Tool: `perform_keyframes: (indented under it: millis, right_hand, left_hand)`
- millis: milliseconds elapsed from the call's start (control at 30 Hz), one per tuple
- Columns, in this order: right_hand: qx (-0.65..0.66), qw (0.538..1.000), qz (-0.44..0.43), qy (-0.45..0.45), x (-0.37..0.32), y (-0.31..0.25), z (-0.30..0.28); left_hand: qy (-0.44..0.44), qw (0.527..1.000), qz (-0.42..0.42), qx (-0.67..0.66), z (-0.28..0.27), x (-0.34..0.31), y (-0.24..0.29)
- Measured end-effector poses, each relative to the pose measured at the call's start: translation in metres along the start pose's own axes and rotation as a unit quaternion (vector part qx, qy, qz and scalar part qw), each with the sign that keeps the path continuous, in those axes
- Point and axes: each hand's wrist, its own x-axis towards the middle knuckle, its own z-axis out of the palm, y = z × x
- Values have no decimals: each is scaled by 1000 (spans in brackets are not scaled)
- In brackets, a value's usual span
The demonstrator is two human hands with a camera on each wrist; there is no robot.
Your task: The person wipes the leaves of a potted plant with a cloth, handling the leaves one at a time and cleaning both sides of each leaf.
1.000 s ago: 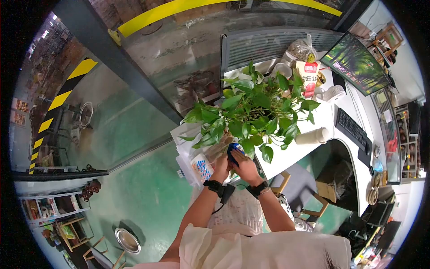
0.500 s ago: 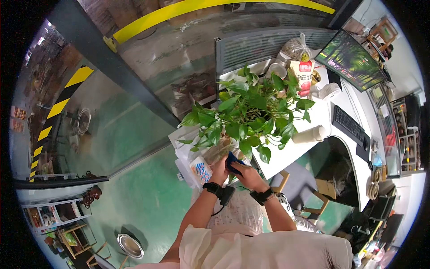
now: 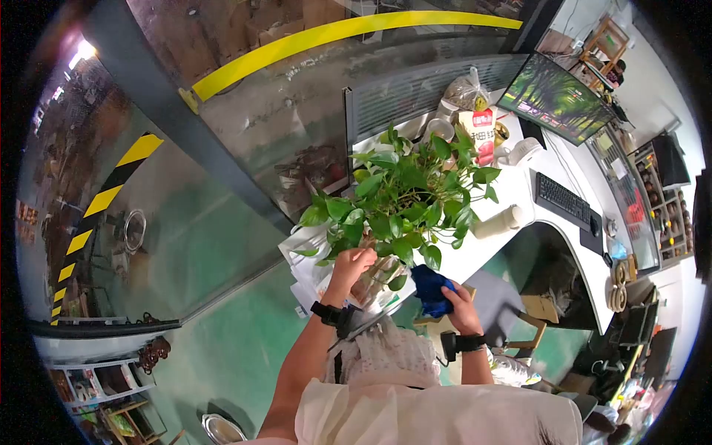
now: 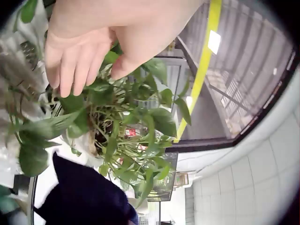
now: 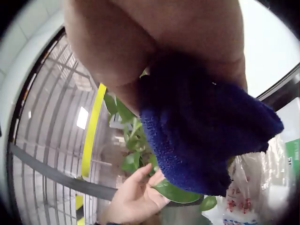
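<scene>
A leafy green potted plant [image 3: 406, 194] stands at the near left end of a white desk. My left hand [image 3: 351, 270] is at its front lower leaves, fingers loosely extended and the thumb apart in the left wrist view. One broad leaf [image 5: 176, 193] overlaps the left fingers in the right wrist view. To the right, my right hand [image 3: 465, 311] grips a dark blue cloth [image 3: 430, 291] whose loose folds hang beyond the fingers. The plant's pot is mostly hidden by foliage.
Clear plastic bags [image 3: 377, 283] hang below the plant by the desk's edge. A cream bottle [image 3: 498, 222] lies on the desk, with a keyboard [image 3: 567, 199] and monitor [image 3: 558, 96] further right. A grey chair [image 3: 500, 297] stands under the desk; a glass partition rises at the left.
Both hands were together at the blue cloth; now they are apart. The right hand has drawn the cloth right and down, while the left has risen toward the leaves. The head view has shifted.
</scene>
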Motion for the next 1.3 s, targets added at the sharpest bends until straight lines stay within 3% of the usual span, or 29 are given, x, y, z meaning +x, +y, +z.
perform_keyframes:
  millis: [67, 133, 333, 433, 533, 667, 767, 933, 1033, 1167, 1200, 1300]
  right_hand:
    - [18, 1000, -16, 0, -7, -8, -7]
    - [32, 998, -36, 31, -15, -13, -9]
    - [50, 995, -85, 7, -42, -46, 31]
    - [48, 993, -105, 6, -38, -53, 47]
    - [48, 991, -122, 19, -27, -50, 57]
    - [77, 988, -128, 25, -5, -46, 73]
    - [58, 991, -114, 26, 5, -44, 82]
    - [26, 997, -75, -4, 24, -48, 85]
    - [5, 997, -79, -8, 34, -50, 78]
    - [-30, 995, -92, -3, 47, -48, 67]
    - [-38, 995, -89, -6, 48, -48, 65]
    - [-52, 995, -80, -7, 50, -48, 58]
  left_hand:
    - [-56, 997, -22, 42, -2, -6, 15]
    - [-90, 994, 37, 49, -1, -11, 26]
    - [-118, 963, 239, 33, 21, -11, 58]
    - [-168, 946, 274, 36, 40, -2, 62]
    - [-178, 952, 241, 57, 55, 7, 54]
    - [-91, 970, 201, 101, 61, 30, 8]
    - [-85, 955, 181, 218, 53, 27, 2]
    - [-85, 996, 31, -3, 48, 46, -22]
    - [-6, 997, 73, 39, 48, 57, -23]
    - [22, 991, 57, 116, 41, 79, -37]
    - [11, 962, 167, 217, 43, 72, -31]
    - [35, 979, 143, 144, 53, 68, -27]
